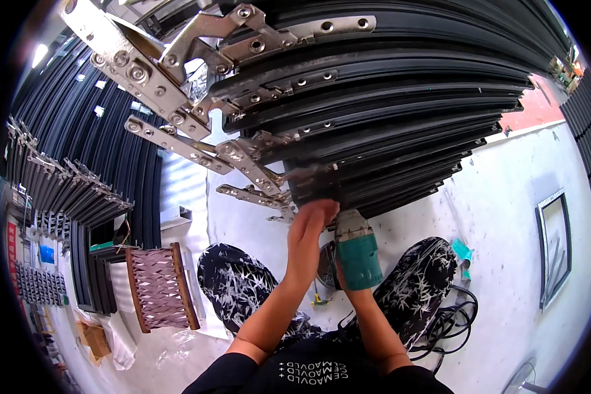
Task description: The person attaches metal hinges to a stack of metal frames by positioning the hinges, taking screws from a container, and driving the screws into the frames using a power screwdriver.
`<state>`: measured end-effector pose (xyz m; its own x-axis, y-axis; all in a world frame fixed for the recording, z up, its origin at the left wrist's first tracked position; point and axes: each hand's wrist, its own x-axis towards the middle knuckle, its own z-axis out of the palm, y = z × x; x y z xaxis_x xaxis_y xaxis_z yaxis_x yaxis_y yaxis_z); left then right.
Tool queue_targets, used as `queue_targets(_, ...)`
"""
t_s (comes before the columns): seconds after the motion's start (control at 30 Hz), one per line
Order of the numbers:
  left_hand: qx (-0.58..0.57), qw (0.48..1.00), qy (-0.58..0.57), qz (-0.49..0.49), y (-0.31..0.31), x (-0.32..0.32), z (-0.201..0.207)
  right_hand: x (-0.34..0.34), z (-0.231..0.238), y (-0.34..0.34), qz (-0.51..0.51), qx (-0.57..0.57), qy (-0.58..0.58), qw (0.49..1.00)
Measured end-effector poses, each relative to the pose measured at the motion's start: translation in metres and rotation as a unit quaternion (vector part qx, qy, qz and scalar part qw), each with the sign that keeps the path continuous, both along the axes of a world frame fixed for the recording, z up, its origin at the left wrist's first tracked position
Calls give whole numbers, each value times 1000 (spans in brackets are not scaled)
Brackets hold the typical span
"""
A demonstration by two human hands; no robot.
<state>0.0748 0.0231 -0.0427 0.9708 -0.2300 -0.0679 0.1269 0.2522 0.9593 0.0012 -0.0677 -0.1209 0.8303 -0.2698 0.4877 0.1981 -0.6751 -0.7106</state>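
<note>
A green power drill [359, 256] is in my right hand [356, 293], most of which is hidden behind the drill's body. The drill's nose points away from me, toward the lower ends of stacked black frame profiles [387, 131]. Just left of that nose, my left hand [308, 230] has its fingers bent and close together against the profiles; whatever they pinch is hidden. Silvery metal hinge arms [171, 141] stick out to the left from the profile ends. A closer, larger hinge [138, 69] fills the upper left.
More black profiles with hinges [65, 171] stand along the left. A woven seat [162, 287] and a cardboard box [93, 340] are at lower left. Black cable [450, 322] coils by my right leg. A small frame [554, 246] lies on the pale floor [492, 262] at right.
</note>
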Motion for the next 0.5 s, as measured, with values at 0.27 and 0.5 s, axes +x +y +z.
queue_targets(0.27, -53, 993, 107, -10, -10, -10, -16, 1, 2, -8, -5, 4, 8, 1000)
queue_targets(0.5, -59, 993, 104, -24, -6, -3, -7, -2, 29, -5, -78, 96, 6, 992)
